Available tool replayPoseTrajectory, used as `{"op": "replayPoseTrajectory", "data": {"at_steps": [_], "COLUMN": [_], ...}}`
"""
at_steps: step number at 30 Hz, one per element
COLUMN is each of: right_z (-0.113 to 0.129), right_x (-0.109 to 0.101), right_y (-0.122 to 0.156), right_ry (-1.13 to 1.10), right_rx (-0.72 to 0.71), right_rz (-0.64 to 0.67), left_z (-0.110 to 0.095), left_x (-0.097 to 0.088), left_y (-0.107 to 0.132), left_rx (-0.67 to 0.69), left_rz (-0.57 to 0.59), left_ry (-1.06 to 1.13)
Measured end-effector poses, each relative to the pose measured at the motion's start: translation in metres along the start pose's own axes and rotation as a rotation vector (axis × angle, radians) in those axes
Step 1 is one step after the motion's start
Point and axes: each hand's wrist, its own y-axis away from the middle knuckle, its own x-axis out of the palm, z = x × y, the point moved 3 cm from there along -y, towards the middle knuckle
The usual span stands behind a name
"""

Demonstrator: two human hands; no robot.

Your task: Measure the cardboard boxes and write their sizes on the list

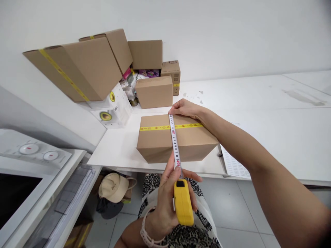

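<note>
In the head view, a brown cardboard box (178, 137) lies on the white table (116, 148), close to its near edge. The box is closed, with smooth, plain faces; across its top, from side to side, runs a strip of yellow packing tape (155, 128) printed with red characters and round emblems. A steel measuring blade (174, 140) crosses that strip nearly at right angles, stretching from the box's far top edge over the near edge toward the wearer. The blade is whitish, with black figures and red marks at the tens, and it belongs to a tape measure (184, 206) with a rounded yellow case and a black button on top. The left hand (165, 198), with a pale pink band (148, 229) at the wrist, has its grip wrapped around the case, just off the table's near edge, the thumb lying along the blade. The right hand (186, 107) reaches across the box's right part; its grip is narrow, thumb and fingers pinching the blade's end at the far edge. Just behind stands a smaller brown carton (154, 93), apart from the box.
</note>
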Motion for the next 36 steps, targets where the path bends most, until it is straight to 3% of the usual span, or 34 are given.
{"op": "replayPoseTrajectory", "data": {"at_steps": [6, 10, 12, 15, 18, 20, 23, 27, 29, 32, 36], "right_z": [-0.001, 0.027, 0.049, 0.072, 0.070, 0.057, 0.035, 0.015, 0.009, 0.004, -0.005], "right_x": [-0.002, -0.012, -0.019, -0.029, -0.029, -0.018, 0.020, 0.087, 0.111, 0.125, 0.127], "right_y": [0.002, 0.021, 0.050, 0.118, 0.197, 0.240, 0.270, 0.262, 0.255, 0.252, 0.259], "right_ry": [0.072, 0.076, 0.060, 0.115, 0.219, 0.297, 0.437, 0.498, 0.461, 0.424, 0.421], "right_rx": [0.017, -0.086, -0.183, -0.333, -0.384, -0.390, -0.450, -0.525, -0.552, -0.531, -0.537], "right_rz": [0.051, -0.045, -0.158, -0.390, -0.625, -0.738, -0.660, -0.493, -0.445, -0.409, -0.343], "left_z": [-0.003, -0.013, -0.018, -0.018, -0.005, 0.005, 0.015, 0.015, 0.011, 0.008, 0.002], "left_x": [-0.001, 0.001, -0.001, -0.015, -0.037, -0.052, -0.062, -0.051, -0.045, -0.040, -0.041], "left_y": [-0.003, 0.003, 0.008, 0.013, 0.017, 0.020, 0.021, 0.017, 0.014, 0.013, 0.017], "left_rx": [-0.018, -0.058, -0.079, -0.142, -0.279, -0.328, -0.283, -0.182, -0.155, -0.144, -0.131], "left_rz": [-0.013, -0.013, 0.011, 0.037, -0.003, -0.107, -0.281, -0.286, -0.260, -0.242, -0.228], "left_ry": [-0.010, -0.086, -0.128, -0.161, -0.165, -0.169, -0.185, -0.199, -0.204, -0.224, -0.288]}}
